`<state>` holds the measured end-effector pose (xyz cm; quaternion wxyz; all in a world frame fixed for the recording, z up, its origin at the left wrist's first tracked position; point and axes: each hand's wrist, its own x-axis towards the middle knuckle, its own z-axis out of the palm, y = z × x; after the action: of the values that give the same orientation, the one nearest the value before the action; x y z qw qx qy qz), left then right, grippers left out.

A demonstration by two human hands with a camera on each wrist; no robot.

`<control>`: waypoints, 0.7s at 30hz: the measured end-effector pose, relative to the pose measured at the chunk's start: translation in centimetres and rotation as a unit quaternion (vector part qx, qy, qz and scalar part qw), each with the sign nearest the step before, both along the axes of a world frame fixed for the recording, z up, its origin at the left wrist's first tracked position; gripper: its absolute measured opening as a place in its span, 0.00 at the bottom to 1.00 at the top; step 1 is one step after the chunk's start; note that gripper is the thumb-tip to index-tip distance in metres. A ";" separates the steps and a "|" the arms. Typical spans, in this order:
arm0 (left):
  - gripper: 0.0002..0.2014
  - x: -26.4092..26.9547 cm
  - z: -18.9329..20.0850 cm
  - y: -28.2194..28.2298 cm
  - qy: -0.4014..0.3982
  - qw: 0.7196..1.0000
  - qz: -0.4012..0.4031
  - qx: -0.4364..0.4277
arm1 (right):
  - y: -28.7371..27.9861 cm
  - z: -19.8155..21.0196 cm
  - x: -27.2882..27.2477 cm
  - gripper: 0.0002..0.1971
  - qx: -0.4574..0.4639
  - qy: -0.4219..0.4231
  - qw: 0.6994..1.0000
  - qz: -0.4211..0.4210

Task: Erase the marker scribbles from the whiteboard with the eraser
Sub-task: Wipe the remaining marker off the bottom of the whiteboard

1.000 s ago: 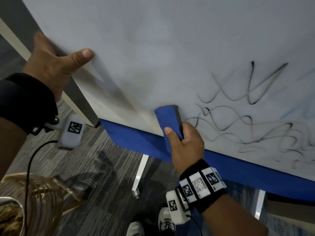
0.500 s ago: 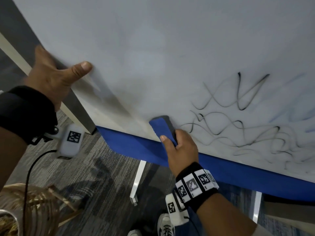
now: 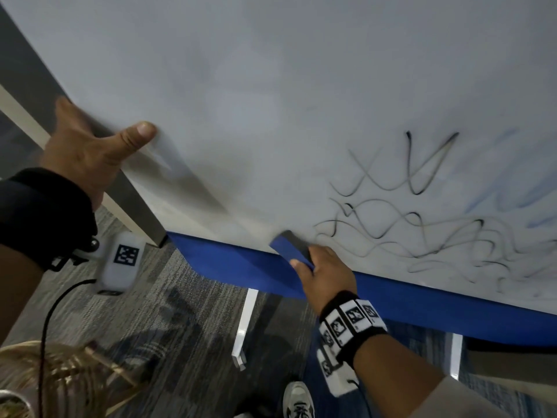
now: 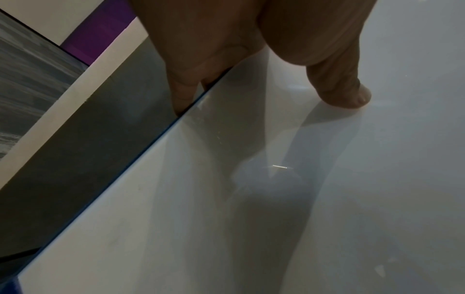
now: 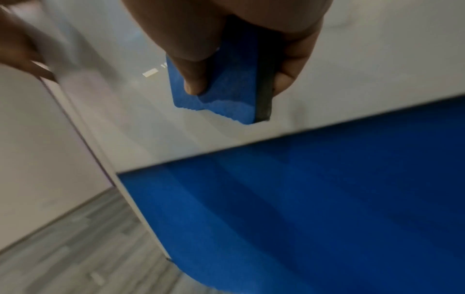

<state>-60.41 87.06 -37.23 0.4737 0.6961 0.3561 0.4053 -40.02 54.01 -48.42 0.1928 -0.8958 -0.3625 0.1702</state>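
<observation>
A: Where's the eraser (image 3: pixel 291 248) sitting?
B: On the whiteboard (image 3: pixel 271 86), low down, close to its bottom edge, just left of the black scribbles (image 3: pixel 422 224). Blue back facing out, dark felt face lying against the board.
A: Right hand (image 3: pixel 324 274)?
B: Grasping the eraser. The right wrist view is showing the thumb lying across the blue back, fingers wrapping the dark side.
A: Is the eraser touching the scribbles?
B: Looking just clear of the nearest stroke, but the gap is too blurred to call. Faint blue smears (image 3: pixel 494 194) are showing further right.
A: Left hand (image 3: pixel 87 152)?
B: Gripping the board's left edge. Thumb (image 4: pixel 347 93) is pressing on the front face, fingers (image 4: pixel 181 95) going behind the edge and mostly hidden.
A: Anything below?
B: A blue panel (image 3: pixel 422 300) is running under the board, then grey carpet (image 3: pixel 187 312) and a shoe (image 3: pixel 298 399).
</observation>
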 end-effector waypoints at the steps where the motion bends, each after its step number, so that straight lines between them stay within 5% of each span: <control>1: 0.50 0.0 0.0 -0.1 0.003 1.000 0.004 0.005 | -1.3 -0.9 0.9 0.15 -0.034 0.005 0.999 -0.015; 4: 0.51 0.2 -0.3 0.1 0.001 1.000 0.006 0.010 | -3.6 -1.9 2.1 0.15 -0.061 0.003 0.997 -0.046; 10: 0.50 -0.5 -1.9 2.7 0.020 0.999 0.012 -0.023 | -2.3 1.2 1.1 0.15 0.127 -0.029 0.990 -0.047; 16: 0.45 -0.1 -3.0 3.5 0.001 1.000 0.012 -0.014 | -5.7 -2.0 3.4 0.17 -0.008 0.018 0.995 -0.096; 21: 0.49 -0.9 -5.6 7.2 0.027 0.996 0.010 -0.089 | -2.2 3.9 1.5 0.15 0.177 -0.028 0.982 -0.065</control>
<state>-61.35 94.29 -42.80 0.5203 0.6579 0.4103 0.3578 -38.51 51.81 -44.50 0.3490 -0.8735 -0.3332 0.0649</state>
